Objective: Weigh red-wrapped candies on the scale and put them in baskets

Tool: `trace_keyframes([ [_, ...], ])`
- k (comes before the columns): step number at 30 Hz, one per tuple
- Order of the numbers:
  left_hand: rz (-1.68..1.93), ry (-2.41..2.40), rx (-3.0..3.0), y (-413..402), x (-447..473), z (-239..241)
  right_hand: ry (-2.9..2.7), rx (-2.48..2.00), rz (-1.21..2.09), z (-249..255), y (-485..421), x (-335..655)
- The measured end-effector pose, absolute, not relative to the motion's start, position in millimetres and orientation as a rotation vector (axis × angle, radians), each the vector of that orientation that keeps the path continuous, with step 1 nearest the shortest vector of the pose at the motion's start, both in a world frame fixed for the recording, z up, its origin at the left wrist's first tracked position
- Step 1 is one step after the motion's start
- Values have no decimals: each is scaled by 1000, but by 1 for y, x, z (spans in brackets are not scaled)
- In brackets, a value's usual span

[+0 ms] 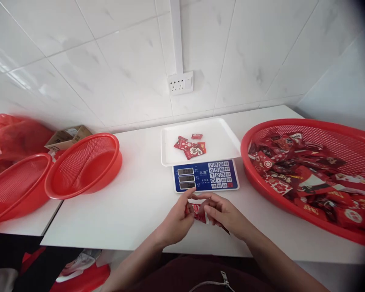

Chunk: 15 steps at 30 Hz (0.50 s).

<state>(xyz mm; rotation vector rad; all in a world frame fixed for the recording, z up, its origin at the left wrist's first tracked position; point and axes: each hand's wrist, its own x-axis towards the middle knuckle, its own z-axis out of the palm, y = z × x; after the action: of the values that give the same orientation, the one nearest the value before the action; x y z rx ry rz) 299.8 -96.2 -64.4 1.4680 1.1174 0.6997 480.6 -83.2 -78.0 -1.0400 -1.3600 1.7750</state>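
Observation:
My left hand [177, 222] and my right hand [228, 215] meet over the table edge in front of the scale. Between them is a small red printed packet [200, 213], with the fingers of my left hand closed on its left side. Fingers of my right hand curl around its other side, and the dark corner of another packet pokes out below that palm. Just beyond is a blue digital scale [203, 173] with a keypad and displays. On its white tray [219, 136] lie several red packets [191, 148], overlapping.
A large red basket [246, 162] full of red packets stands at the right. Two red plastic baskets [114, 162] sit at the left, near a cardboard box [63, 140] and red plastic bags [15, 136]. A socket [181, 83] is on the tiled wall behind the white table [134, 202].

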Motion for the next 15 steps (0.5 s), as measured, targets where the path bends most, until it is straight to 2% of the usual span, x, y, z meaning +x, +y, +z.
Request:
trace_keyframes([
  [8,581,990,1502,-113,323,-87,-1360,-951,1843,-101,-106,484],
  [15,555,945,1482,-113,323,-83,-1275,-873,1922,-94,-102,479],
])
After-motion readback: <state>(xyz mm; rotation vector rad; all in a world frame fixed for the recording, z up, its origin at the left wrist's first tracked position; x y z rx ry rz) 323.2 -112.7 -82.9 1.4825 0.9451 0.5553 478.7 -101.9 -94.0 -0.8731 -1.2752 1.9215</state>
